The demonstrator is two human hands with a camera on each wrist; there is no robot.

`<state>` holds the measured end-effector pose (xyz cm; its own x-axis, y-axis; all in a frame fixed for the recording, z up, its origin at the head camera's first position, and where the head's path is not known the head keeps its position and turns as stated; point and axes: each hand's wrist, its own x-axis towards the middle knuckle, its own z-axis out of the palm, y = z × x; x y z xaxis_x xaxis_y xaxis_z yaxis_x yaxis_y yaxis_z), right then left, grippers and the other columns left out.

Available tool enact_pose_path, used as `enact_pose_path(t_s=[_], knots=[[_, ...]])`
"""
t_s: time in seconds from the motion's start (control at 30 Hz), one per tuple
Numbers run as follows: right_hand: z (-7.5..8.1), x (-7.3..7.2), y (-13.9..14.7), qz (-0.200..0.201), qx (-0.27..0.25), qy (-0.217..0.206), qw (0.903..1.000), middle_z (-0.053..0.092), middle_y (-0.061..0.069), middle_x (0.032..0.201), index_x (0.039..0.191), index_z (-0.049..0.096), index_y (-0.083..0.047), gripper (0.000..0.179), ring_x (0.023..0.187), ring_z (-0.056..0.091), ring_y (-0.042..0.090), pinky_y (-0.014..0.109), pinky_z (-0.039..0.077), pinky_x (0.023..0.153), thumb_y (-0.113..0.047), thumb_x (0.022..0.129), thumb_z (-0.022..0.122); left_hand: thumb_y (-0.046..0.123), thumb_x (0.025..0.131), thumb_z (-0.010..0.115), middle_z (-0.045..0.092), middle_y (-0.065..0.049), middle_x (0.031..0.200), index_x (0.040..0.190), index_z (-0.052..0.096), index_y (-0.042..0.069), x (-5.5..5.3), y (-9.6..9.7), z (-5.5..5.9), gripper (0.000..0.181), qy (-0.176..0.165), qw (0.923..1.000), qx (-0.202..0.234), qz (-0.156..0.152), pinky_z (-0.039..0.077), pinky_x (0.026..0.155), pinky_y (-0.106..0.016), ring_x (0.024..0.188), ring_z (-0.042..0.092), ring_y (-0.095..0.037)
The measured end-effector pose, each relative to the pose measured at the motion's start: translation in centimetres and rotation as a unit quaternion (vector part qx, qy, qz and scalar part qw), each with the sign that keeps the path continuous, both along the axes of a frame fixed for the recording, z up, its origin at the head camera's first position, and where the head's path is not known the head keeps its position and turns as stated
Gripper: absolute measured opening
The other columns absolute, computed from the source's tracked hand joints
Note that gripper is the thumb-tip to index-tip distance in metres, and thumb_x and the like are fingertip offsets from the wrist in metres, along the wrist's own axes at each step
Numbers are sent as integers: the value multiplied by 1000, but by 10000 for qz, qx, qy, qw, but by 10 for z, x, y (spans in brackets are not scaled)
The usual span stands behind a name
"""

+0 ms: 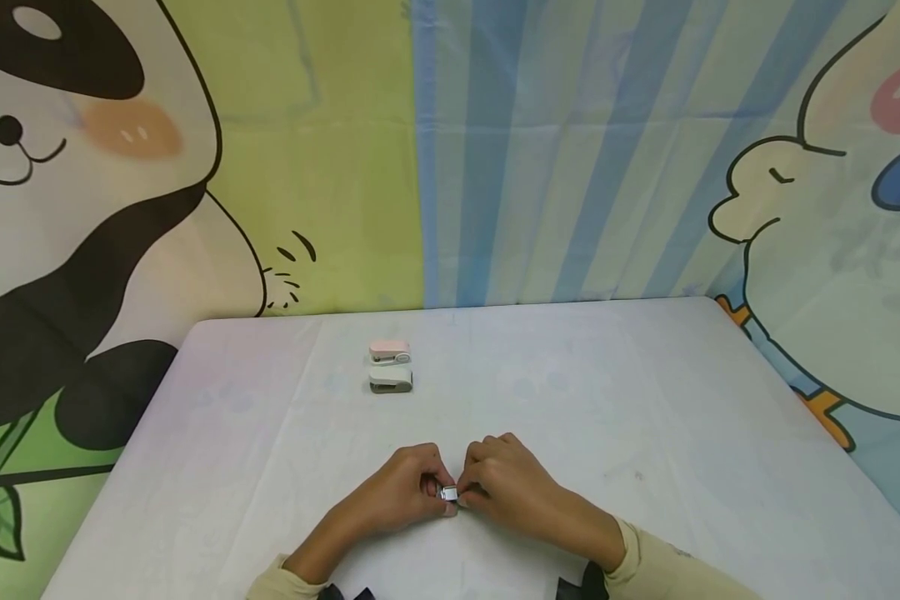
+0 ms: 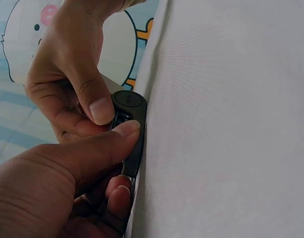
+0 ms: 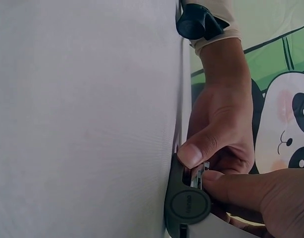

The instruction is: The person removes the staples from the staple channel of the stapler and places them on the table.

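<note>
Both hands hold one small stapler (image 2: 130,100) with a dark grey body and a round pivot. In the head view only its silver metal part (image 1: 448,493) shows between the fingertips. My left hand (image 1: 405,493) grips the front end, its thumb pressed on the dark arm. On the other side, my right hand (image 1: 508,490) pinches near the pivot, with the thumb against the metal staple channel (image 3: 197,177). The channel stands exposed in the right wrist view. Fingers hide much of the stapler's underside.
Farther back on the white-covered table (image 1: 570,392) lie a pink stapler (image 1: 389,351) and, just nearer, a white-and-grey stapler (image 1: 391,380). A printed cartoon curtain (image 1: 555,150) stands behind the table's far edge.
</note>
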<state>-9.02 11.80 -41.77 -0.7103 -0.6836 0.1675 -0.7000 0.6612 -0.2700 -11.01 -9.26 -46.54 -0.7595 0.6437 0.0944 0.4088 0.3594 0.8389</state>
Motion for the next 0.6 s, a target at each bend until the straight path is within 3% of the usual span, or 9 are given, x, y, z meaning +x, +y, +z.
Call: enact_pose_path(t_s=[0.4,0.6], knots=[[0,3,0,-162,26,17,9999,54,-15,82,82,79,-23,7,76,45,4,28,38,75,-28,79,82,8,73,85,54,8,77,83,72,16,0,2,3,18,23,10000,-24,44,47,59,-21,68,54,-3],[-4,2,-2,-414,-262,-149,9987,56,-19,79,82,76,-24,11,74,45,2,34,39,82,-32,78,82,10,74,85,54,7,76,81,71,19,0,1,2,18,80,10000,-3,39,47,59,-21,67,53,-3]])
